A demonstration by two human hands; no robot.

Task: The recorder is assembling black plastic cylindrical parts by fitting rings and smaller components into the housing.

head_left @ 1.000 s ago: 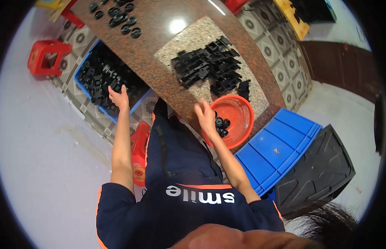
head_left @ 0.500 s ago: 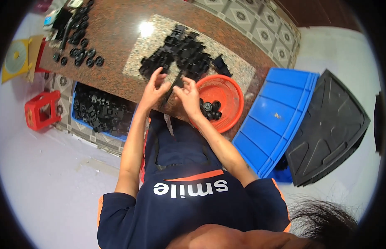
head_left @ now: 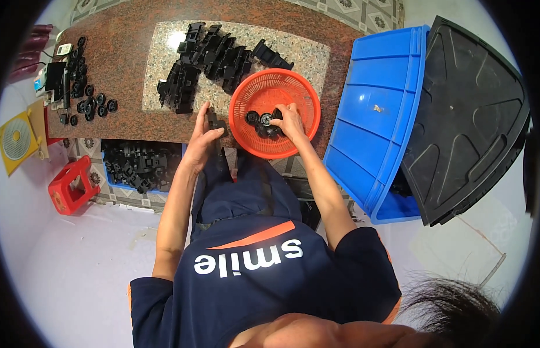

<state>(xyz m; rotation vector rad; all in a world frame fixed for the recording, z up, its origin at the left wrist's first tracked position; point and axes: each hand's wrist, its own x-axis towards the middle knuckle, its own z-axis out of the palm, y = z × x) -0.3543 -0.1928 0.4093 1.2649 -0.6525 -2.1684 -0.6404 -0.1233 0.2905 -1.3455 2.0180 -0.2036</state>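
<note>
My left hand [head_left: 199, 142] is closed on a long black plastic part [head_left: 214, 123] at the front edge of the table, thumb laid across it. Inside the orange-red basket [head_left: 241, 137], my right hand [head_left: 291, 125] pinches a small black wheel [head_left: 277, 113] at the edge of a little heap. Other black wheels [head_left: 252, 118] lie beside those fingers on the basket floor. Beyond the left hand, a pile of similar black plastic parts [head_left: 210, 55] covers much of the speckled stone slab [head_left: 156, 58]. One separate black part [head_left: 272, 55] rests behind the basket.
Loose black wheels [head_left: 90, 104] and a dark handheld tool [head_left: 65, 87] lie at the table's left. Below stands a blue bin [head_left: 116, 177] of black parts, near a red stool [head_left: 72, 185]. To the right are a blue crate [head_left: 377, 116] and a black lid [head_left: 461, 116].
My right hand has left the long black part and moved right into the basket, onto a wheel. The left hand keeps the part. The whole view has shifted.
</note>
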